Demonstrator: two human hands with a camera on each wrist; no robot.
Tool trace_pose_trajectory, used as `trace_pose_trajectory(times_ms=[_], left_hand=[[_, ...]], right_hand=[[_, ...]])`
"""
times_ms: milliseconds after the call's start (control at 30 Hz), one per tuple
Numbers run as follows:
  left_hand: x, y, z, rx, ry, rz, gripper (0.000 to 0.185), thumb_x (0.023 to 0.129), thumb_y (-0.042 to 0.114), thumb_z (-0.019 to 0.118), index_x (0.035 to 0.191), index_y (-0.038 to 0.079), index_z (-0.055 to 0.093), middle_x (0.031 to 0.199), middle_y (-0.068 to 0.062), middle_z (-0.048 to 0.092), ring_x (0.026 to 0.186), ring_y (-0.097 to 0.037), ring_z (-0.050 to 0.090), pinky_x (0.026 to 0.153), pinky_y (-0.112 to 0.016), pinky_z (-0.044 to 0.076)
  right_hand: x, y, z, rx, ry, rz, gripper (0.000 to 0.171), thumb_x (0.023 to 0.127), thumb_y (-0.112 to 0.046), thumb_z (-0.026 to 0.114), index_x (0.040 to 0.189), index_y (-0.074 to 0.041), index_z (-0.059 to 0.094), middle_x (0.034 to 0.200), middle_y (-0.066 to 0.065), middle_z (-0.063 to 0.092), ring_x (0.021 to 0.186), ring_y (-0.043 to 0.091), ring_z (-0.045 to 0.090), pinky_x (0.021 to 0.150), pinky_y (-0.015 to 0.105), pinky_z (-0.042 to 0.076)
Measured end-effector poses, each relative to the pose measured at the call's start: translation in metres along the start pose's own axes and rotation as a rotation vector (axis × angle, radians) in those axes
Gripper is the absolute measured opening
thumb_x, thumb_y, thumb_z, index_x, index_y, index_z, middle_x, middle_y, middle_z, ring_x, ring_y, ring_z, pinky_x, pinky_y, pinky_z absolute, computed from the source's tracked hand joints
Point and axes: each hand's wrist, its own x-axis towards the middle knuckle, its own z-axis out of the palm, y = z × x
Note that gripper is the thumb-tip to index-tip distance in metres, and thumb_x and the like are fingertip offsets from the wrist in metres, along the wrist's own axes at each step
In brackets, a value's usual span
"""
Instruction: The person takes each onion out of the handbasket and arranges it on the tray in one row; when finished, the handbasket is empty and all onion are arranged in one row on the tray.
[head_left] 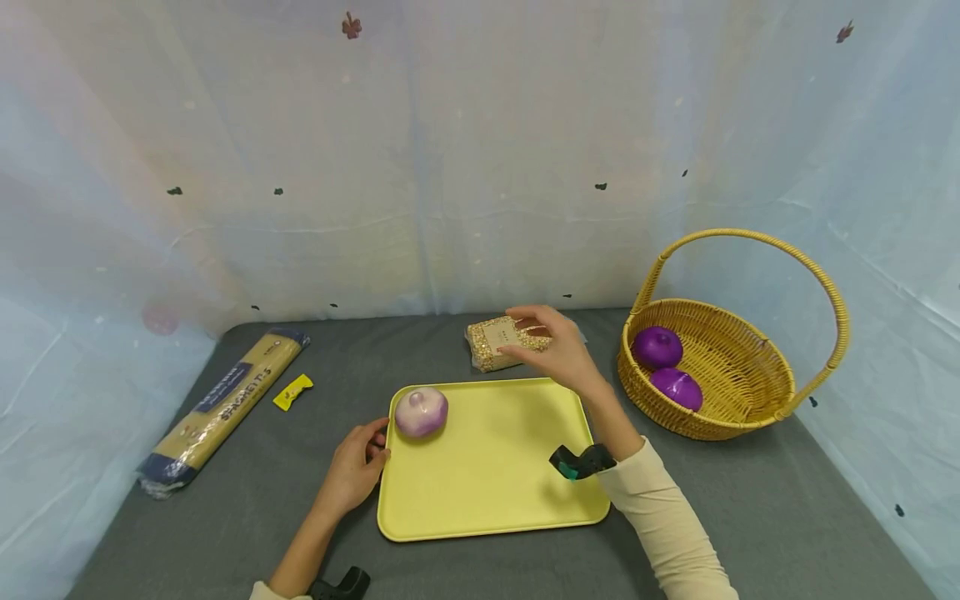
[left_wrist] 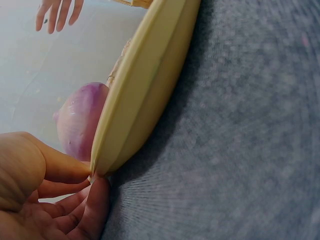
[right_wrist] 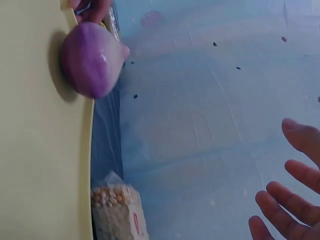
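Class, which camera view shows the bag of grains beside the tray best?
The head view: the bag of grains shows almost whole beyond the yellow tray, under the right hand. The right wrist view catches only one end; the left wrist view shows none clearly.

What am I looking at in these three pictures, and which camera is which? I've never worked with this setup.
There is no machine: a person works with two bare hands, wearing a head camera and one on each wrist. The wide picture is the head view.

On the grey table lies a yellow tray with a purple onion on it. The left hand pinches the tray's near-left edge; the left wrist view shows this close up. The right hand, open, reaches toward a packet of grains behind the tray without holding it; the right wrist view shows its spread fingers.

To the right is a wicker basket holding two purple onions; to the left, a spaghetti packet and a small yellow wrapper.
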Motion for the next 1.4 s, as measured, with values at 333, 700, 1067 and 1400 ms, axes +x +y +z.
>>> trace_pose_trajectory(times_ms=[333,700,1067,1400], left_hand=[[0.0,0.001,0.0,0.005,0.004,0.01,0.042,0.082,-0.004,0.063,0.123,-0.007,0.055,0.089,-0.007,0.053,0.074,-0.013,0.048,0.067,-0.027,0.041],[-0.001,-0.003,0.002,0.006,0.016,0.017,0.042,0.08,-0.004,0.064,0.122,-0.006,0.056,0.088,-0.006,0.053,0.073,-0.012,0.048,0.066,-0.026,0.041],[-0.001,-0.003,0.002,-0.001,0.019,0.019,0.042,0.081,-0.004,0.064,0.122,-0.006,0.055,0.089,-0.006,0.054,0.074,-0.013,0.048,0.066,-0.027,0.041],[-0.001,-0.002,0.001,0.006,0.039,0.048,0.041,0.08,-0.006,0.064,0.12,-0.007,0.056,0.088,-0.007,0.054,0.074,-0.013,0.049,0.066,-0.027,0.041]], right_hand=[[-0.004,0.0,-0.024,-0.028,0.059,0.07,0.048,0.079,-0.012,0.075,0.123,-0.007,0.058,0.117,0.008,0.058,0.102,0.023,0.057,0.086,0.039,0.047],[-0.011,-0.018,-0.043,-0.01,0.091,0.098,0.044,0.078,0.0,0.072,0.119,0.004,0.057,0.114,0.02,0.058,0.1,0.034,0.056,0.085,0.048,0.046],[-0.023,-0.003,-0.062,-0.025,0.138,0.17,0.045,0.079,-0.001,0.071,0.121,0.005,0.056,0.116,0.023,0.057,0.102,0.039,0.055,0.086,0.05,0.044],[-0.028,0.021,-0.078,-0.045,0.206,0.237,0.046,0.08,-0.005,0.072,0.122,0.005,0.056,0.119,0.023,0.056,0.104,0.041,0.053,0.088,0.054,0.042]])
